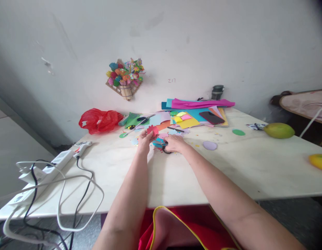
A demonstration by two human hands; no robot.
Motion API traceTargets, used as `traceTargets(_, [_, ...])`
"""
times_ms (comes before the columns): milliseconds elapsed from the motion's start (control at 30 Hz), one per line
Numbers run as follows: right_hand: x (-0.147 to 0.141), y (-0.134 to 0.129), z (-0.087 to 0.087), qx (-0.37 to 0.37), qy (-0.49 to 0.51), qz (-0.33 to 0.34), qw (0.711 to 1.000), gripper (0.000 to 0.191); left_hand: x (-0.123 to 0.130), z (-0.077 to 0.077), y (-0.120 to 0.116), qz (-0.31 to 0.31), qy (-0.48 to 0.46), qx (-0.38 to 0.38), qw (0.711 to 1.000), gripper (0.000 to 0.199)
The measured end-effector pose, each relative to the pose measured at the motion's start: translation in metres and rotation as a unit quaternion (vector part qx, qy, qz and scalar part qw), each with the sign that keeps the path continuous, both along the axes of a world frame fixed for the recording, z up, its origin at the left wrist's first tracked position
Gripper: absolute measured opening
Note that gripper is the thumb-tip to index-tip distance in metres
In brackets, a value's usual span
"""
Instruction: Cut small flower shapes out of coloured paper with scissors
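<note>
Near the middle of the table, my left hand (145,139) pinches a red paper piece (152,130) with a scalloped edge. Just to its right, my right hand (174,143) is closed on a pair of dark-handled scissors (166,149), whose blades point left toward my left hand. Beneath the blades lies blue paper (158,142), among small coloured scraps. Behind my hands are pink and light blue paper pieces and a dark pen (176,129).
Coloured sheets (200,116) with a phone (212,117) lie at the back. Other scissors (144,120) and a red plastic bag (101,120) are back left. A power strip (46,175) with cables sits left; a green mango (279,130) lies right.
</note>
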State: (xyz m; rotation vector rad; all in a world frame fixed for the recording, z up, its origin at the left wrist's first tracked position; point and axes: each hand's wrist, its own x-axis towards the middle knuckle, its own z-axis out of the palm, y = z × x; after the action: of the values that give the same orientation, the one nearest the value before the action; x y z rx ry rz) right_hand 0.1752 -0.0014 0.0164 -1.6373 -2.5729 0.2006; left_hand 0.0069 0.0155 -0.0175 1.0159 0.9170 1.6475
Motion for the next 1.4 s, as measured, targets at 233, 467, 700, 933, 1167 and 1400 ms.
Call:
traceTargets(233, [-0.002, -0.003, 0.0, 0.004, 0.015, 0.004, 1.0, 0.042, 0.0, 0.0, 0.0, -0.003, 0.013, -0.006, 1.0, 0.054])
traceTargets(467, [-0.012, -0.006, -0.002, 0.002, -0.017, 0.006, 1.0, 0.044, -0.001, -0.002, -0.001, -0.002, 0.012, -0.009, 1.0, 0.054])
traceTargets(700, [-0.013, -0.006, 0.002, -0.009, -0.018, -0.01, 1.0, 0.036, -0.003, -0.003, -0.001, -0.008, 0.015, -0.007, 1.0, 0.056])
traceTargets(933, [-0.001, 0.01, -0.004, -0.043, 0.115, -0.023, 0.992, 0.03, -0.001, -0.003, 0.0, -0.007, 0.012, -0.011, 1.0, 0.051])
traceTargets(1167, [0.005, 0.019, -0.013, -0.197, 0.421, -0.058, 0.883, 0.018, 0.0, -0.002, -0.001, -0.013, 0.009, -0.009, 1.0, 0.046])
traceTargets(1400, [0.006, 0.016, -0.008, -0.236, 0.548, -0.059, 0.8, 0.015, 0.0, -0.001, -0.001, -0.007, 0.009, -0.019, 1.0, 0.045])
